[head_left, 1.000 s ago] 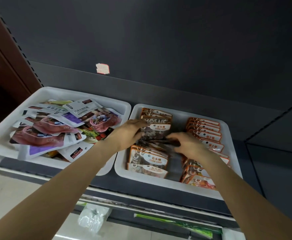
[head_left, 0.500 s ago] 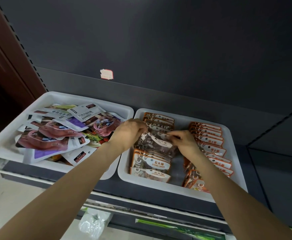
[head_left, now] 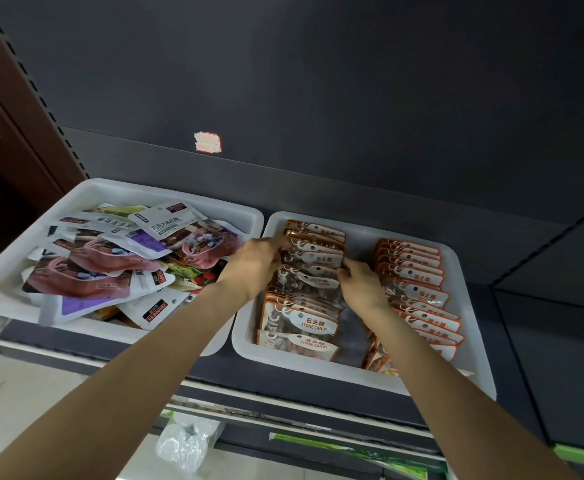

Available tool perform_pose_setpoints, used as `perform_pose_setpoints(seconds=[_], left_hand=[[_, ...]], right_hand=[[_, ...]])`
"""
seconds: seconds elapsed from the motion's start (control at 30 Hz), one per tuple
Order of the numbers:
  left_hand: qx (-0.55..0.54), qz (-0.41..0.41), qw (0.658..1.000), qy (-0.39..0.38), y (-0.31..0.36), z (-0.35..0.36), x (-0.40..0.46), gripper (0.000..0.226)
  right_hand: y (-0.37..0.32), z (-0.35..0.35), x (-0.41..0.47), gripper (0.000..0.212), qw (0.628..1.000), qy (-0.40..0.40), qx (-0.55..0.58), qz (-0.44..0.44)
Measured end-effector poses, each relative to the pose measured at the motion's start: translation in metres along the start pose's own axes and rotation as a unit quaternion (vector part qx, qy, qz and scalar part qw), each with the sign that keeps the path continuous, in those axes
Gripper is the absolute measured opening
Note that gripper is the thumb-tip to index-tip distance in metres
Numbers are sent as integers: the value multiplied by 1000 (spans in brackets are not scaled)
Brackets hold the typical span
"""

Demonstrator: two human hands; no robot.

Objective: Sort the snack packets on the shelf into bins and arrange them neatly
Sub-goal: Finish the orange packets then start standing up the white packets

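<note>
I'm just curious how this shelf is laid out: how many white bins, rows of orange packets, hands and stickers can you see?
White bins: 2, left bin and right bin
Orange packet rows: 2, left row and right row
Hands: 2, left hand and right hand
Stickers: 1, sticker
Total: 7

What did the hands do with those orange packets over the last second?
Both hands, left hand and right hand, carried a stone candy packet from mid-row toward the back of the left row in the right bin and now hold it upright there by its two sides. The right-hand row and the jumbled left bin look unchanged.
</note>
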State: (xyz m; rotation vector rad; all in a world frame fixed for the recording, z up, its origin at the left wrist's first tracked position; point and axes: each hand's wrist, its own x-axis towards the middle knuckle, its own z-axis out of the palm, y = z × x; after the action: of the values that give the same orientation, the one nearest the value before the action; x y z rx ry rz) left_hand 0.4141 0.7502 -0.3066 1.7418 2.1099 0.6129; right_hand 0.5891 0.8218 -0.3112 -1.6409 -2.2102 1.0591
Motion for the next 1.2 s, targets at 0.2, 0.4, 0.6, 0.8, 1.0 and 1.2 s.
perform_pose_setpoints(seconds=[0.2, 0.4, 0.6, 0.8, 1.0, 1.2], left_hand=[[48, -21, 999, 2, 0, 1, 3, 46], [170, 78, 981, -51, 5, 2, 7, 63], [135, 27, 981, -140, 1, -9, 20, 71], [73, -3, 984, -162, 2, -9, 25, 81], [72, 1, 985, -159, 0, -8, 30, 77], [98, 7, 983, -155, -7, -7, 34, 81]], right_hand=[[-4, -5, 4, 33, 996, -18, 80, 19], [0, -16, 12, 62, 995, -46, 91, 12], [-9, -9, 23, 37, 990, -80, 113, -12], [-10, -12, 25, 48, 986, -109, 127, -14], [-2, -29, 14, 66, 995, -93, -26, -29], [-5, -10, 25, 71, 997, -76, -21, -15]])
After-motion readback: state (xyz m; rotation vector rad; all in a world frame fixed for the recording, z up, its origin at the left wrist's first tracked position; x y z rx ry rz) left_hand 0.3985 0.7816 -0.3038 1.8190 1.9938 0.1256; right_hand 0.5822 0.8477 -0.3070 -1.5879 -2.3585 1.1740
